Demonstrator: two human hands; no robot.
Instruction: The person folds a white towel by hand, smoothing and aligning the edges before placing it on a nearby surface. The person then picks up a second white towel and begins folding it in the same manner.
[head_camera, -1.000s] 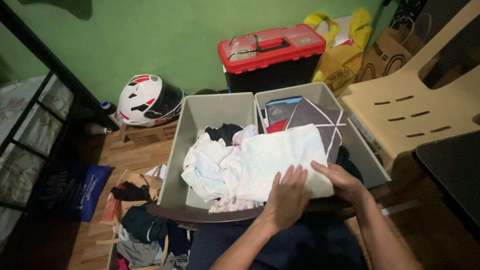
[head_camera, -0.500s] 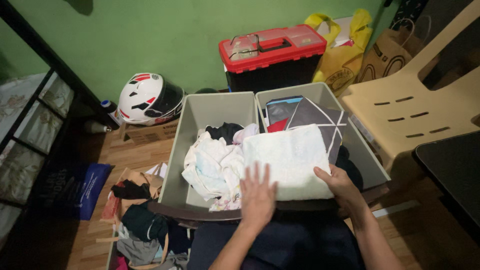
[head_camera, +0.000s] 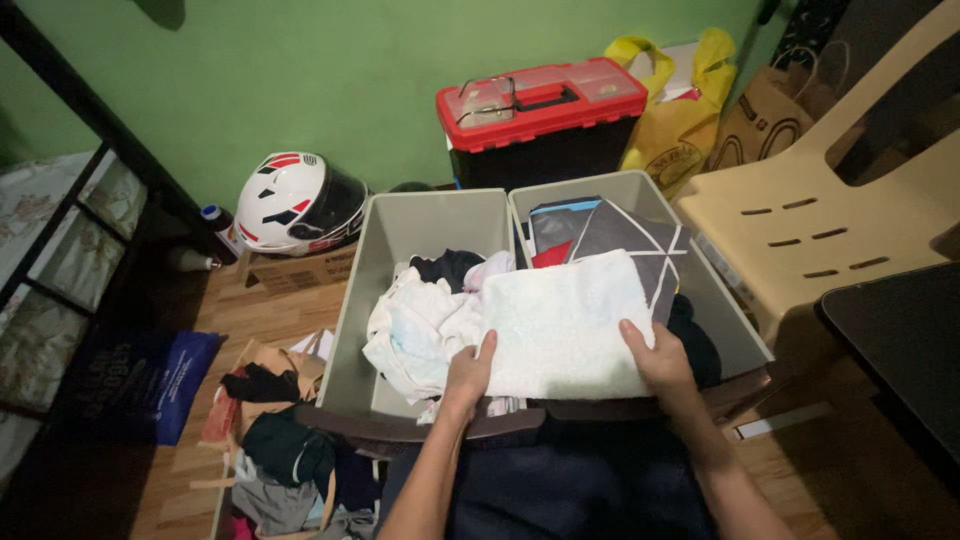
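Observation:
A folded white towel (head_camera: 563, 322) lies across the near edges of two grey plastic bins. My left hand (head_camera: 468, 372) grips its near left corner, thumb on top. My right hand (head_camera: 657, 357) grips its near right corner. The left bin (head_camera: 392, 232) holds a heap of loose white and black clothes (head_camera: 425, 320). In the right bin (head_camera: 642, 190) sits folded dark clothing with white stripes (head_camera: 625, 235), partly under the towel.
A red-lidded black toolbox (head_camera: 540, 115) stands against the green wall behind the bins. A white helmet (head_camera: 295, 203) sits at left on a cardboard box. A beige plastic chair (head_camera: 830, 210) and a black tabletop (head_camera: 900, 340) are at right. Clothes and bags (head_camera: 275, 440) lie on the wooden floor at left.
My left hand slid from the towel's middle to its near left corner and took hold. My right hand stayed at the right corner. The towel now looks flatter and squarer.

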